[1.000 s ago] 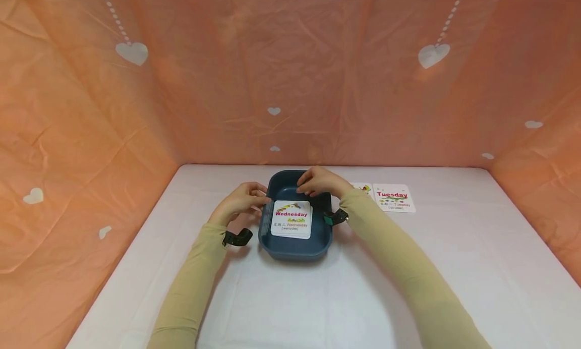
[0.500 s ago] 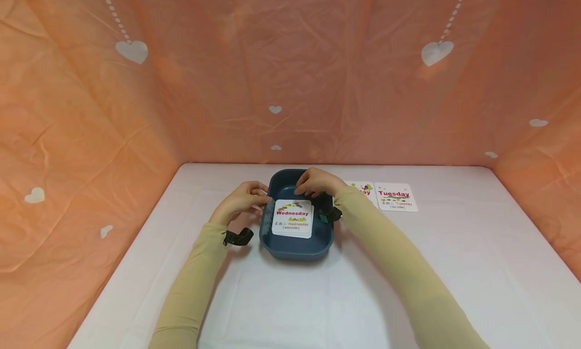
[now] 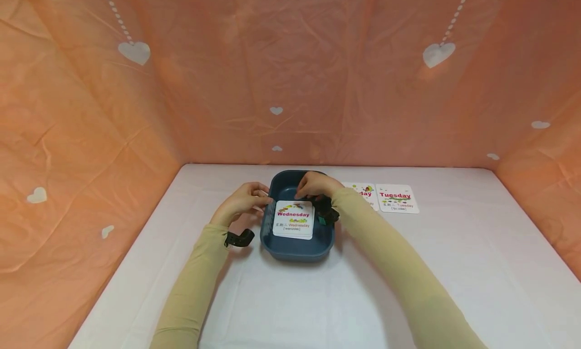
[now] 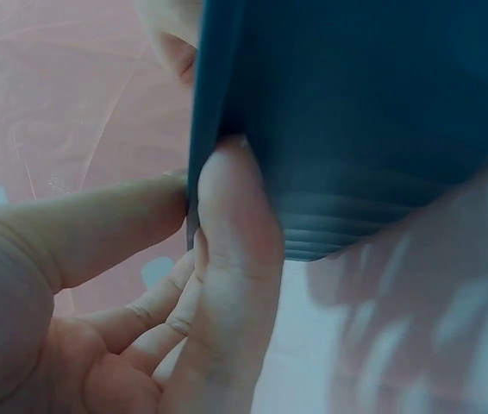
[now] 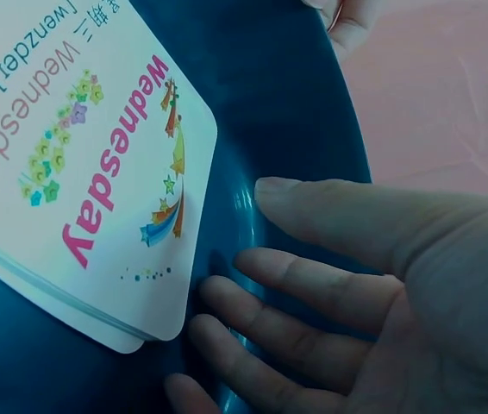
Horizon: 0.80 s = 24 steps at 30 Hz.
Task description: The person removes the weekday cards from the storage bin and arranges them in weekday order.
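Observation:
A dark blue rectangular plastic bin (image 3: 297, 255) stands on the white-covered table. Inside it lies a small stack of white square cards (image 3: 293, 220), the top one printed "Wednesday". My left hand (image 3: 245, 201) pinches the bin's left rim; in the left wrist view the thumb and a finger lie on either side of the bin wall (image 4: 339, 103). My right hand (image 3: 315, 184) reaches into the far part of the bin. In the right wrist view its fingers (image 5: 287, 345) are spread loosely, with nothing between them, fingertips close to the edge of the card stack (image 5: 97, 155).
Right of the bin, a "Tuesday" card (image 3: 397, 198) lies flat on the table. Another card (image 3: 366, 195) beside it is partly hidden by the right sleeve. An orange cloth (image 3: 345, 112) with white hearts walls the table (image 3: 290, 308) at the back and sides.
My right hand has shifted slightly lower and closer to the far edge of the card stack. The left hand stays at the bin's rim.

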Tool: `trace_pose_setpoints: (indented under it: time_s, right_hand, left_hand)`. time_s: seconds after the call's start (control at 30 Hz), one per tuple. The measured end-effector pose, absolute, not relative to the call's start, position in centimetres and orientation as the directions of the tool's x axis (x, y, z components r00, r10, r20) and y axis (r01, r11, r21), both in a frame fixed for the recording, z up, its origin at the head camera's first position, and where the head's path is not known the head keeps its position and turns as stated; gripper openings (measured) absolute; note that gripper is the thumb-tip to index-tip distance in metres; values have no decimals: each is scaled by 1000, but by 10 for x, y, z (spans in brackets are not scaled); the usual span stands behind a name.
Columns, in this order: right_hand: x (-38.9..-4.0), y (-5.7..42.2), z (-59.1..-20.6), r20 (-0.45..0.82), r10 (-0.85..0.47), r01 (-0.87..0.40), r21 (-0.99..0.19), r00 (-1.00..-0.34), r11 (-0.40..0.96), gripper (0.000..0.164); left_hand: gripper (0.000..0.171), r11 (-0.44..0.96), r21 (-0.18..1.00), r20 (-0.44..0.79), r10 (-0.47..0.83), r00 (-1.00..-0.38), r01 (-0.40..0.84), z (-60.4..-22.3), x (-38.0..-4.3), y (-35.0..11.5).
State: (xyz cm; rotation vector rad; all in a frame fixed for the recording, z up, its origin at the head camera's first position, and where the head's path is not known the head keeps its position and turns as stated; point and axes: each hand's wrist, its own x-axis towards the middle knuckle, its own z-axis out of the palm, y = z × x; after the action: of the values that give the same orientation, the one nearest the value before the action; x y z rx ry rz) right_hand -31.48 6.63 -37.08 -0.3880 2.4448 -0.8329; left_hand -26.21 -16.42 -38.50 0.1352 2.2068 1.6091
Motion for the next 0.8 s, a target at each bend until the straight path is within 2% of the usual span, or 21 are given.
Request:
trace_pose_setpoints:
  time_s: [0.2,0.5,0.8]
  right_hand:
    - [-310,64,-367,-412,-405,-65,-631,-816,773,28]
    - [-309,64,-367,-440,-434,-35,-670,-786,742,10]
    - [-305,62,-371,-426,-406,-11,-678,-809,735,30]
  left_hand:
    - [39,337,929,-265,307,-914,-156,-384,-261,-164]
    - [39,335,930,-258,301,-918,-151,-385,-262,-165]
    - [40,325,934,-255,310,-916,-150,-387,-261,-167]
